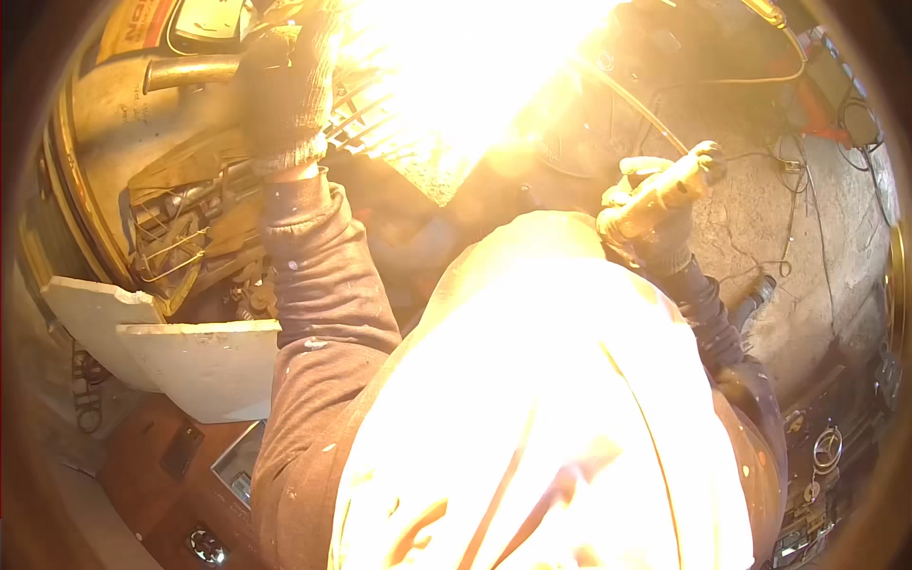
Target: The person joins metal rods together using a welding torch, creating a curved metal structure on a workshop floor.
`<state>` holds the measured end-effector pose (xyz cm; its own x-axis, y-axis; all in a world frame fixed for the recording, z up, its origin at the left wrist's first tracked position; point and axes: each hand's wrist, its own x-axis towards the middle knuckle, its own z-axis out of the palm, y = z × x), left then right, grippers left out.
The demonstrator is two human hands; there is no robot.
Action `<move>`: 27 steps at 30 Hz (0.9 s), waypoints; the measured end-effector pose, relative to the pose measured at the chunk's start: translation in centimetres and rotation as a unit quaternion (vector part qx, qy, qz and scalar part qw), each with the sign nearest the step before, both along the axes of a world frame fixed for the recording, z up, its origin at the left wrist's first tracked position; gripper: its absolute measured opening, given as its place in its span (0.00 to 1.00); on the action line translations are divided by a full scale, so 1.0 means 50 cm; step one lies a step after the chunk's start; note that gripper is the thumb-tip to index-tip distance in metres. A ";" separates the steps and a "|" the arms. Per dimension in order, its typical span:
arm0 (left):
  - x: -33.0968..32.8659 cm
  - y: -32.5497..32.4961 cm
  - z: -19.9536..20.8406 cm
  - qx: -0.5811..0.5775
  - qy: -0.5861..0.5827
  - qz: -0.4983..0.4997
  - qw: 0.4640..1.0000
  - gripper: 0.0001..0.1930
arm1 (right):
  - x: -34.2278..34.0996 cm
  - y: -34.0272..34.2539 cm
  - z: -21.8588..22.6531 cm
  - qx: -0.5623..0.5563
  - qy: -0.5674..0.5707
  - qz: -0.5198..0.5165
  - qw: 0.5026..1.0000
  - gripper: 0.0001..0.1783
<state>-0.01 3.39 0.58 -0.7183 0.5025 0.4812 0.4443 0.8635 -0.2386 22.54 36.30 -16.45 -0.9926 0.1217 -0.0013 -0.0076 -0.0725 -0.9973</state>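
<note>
A blinding white glare [475, 66] fills the top middle and hides most of the work there; the corner of a flat metal piece [442, 180] and several thin rods [356, 119] show at its lower edge. My right hand [651, 214], in a light glove, is closed around a welding electrode holder [670, 185]. From the holder's end a thin electrode [632, 100] slants up and left into the glare. At the glare's left side is my left hand [287, 100] in a dark knit glove, its fingers hidden. Beside it lies a brownish, rounded handle [190, 72].
A round drum-like surface [100, 123] and wooden scraps [185, 180] lie on the left, above pale broken slabs [204, 366]. At lower left is a reddish-brown board [152, 475]. Cables [793, 190] trail over the concrete floor [741, 223] by an orange machine [825, 109].
</note>
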 end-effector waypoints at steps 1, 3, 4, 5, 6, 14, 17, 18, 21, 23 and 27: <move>0.005 -0.012 -0.005 0.261 -0.098 -0.072 0.958 0.11 | -0.001 0.011 0.012 0.033 -0.033 0.007 0.999 0.22; 0.004 0.003 0.003 0.124 -0.031 -0.062 0.990 0.11 | -0.005 0.010 0.031 0.088 -0.030 -0.020 0.995 0.22; 0.009 0.013 -0.003 0.246 -0.074 -0.072 0.964 0.11 | -0.007 0.010 0.034 0.076 -0.024 -0.018 0.997 0.22; 0.011 0.020 0.003 0.246 -0.074 -0.074 0.963 0.11 | -0.006 0.014 0.031 0.077 -0.024 -0.020 0.997 0.22; 0.014 0.026 0.013 0.215 -0.086 -0.060 0.971 0.13 | -0.005 0.020 0.023 0.083 -0.021 -0.006 0.996 0.22; 0.025 0.055 0.016 0.291 -0.109 -0.022 0.950 0.17 | 0.001 0.014 -0.012 0.018 -0.039 0.018 0.999 0.25; 0.034 0.065 0.024 0.265 -0.091 -0.018 0.960 0.18 | 0.003 0.014 -0.021 0.004 -0.035 0.021 0.999 0.26; 0.037 0.067 0.026 0.264 -0.088 -0.025 0.960 0.19 | 0.004 0.015 -0.014 0.008 -0.043 0.024 0.999 0.27; 0.034 0.061 0.024 0.256 -0.079 -0.032 0.963 0.19 | 0.007 0.015 -0.027 -0.014 -0.068 0.029 0.997 0.28; 0.032 0.060 0.022 0.249 -0.073 -0.031 0.965 0.19 | 0.008 0.017 -0.031 -0.040 -0.085 0.029 0.995 0.28; 0.024 0.060 0.015 0.261 -0.084 -0.033 0.961 0.17 | 0.008 0.022 -0.030 -0.003 -0.075 0.025 0.997 0.29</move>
<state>1.18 6.38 1.33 -0.7829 0.2708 0.5601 0.4965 0.8145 0.3002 22.92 37.41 -17.94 -0.9860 0.0706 -0.1508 0.1454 -0.0756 -0.9865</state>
